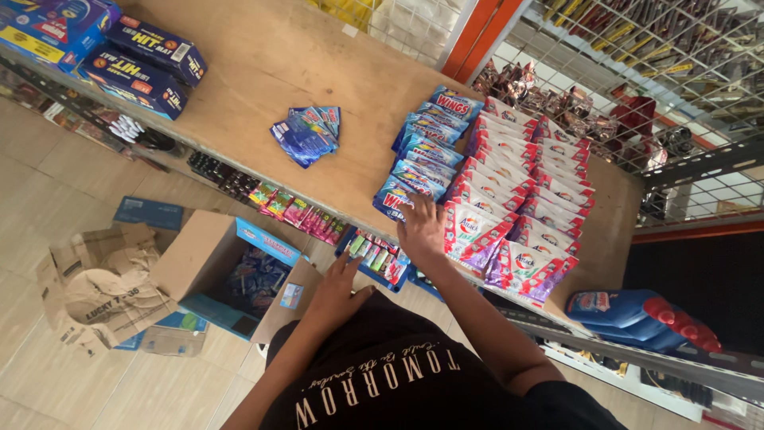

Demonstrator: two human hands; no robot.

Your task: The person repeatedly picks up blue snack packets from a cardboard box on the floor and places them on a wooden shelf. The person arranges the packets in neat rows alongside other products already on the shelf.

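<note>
My right hand (422, 229) rests with fingers spread on the near end of a row of blue sachets (420, 156) on a wooden shelf (263, 72). Next to that row lie two rows of white, red and purple sachets (517, 199). A small loose pile of blue sachets (305, 134) lies apart to the left. My left hand (336, 288) hangs flat and empty against my black shirt, just above an open cardboard box (203, 259) on the floor, which holds more blue packets (256, 280).
Dark blue cartons (139, 64) are stacked at the shelf's left end. Lower shelves hold small colourful packets (298, 213) and blue bottles with red caps (637, 312). Crumpled brown paper (95, 287) lies on the tiled floor. A wire rack with hanging goods (573, 103) stands behind.
</note>
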